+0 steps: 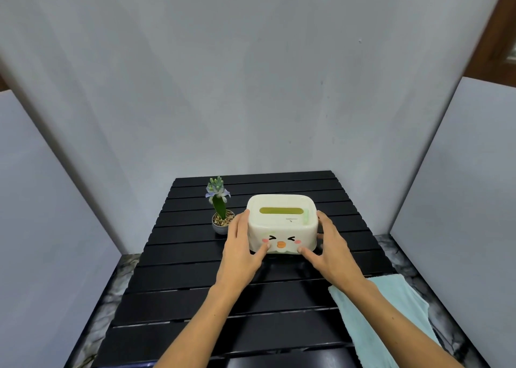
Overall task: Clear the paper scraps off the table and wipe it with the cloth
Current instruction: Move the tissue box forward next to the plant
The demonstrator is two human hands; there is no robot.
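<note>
A cream box (282, 222) with a slot in its lid and a cartoon face on the front stands on the black slatted table (190, 278). My left hand (242, 252) clasps its left side, thumb on the front. On the opposite side my right hand (331, 249) grips it the same way. A light blue cloth (388, 317) lies folded at the table's right front, partly under my right forearm. No paper scraps show on the table.
A small potted plant (220, 214) with a pale flower stands just left of the box, close to my left hand. White panels enclose the table on the left, back and right. A marbled surface (391, 247) shows beside the table.
</note>
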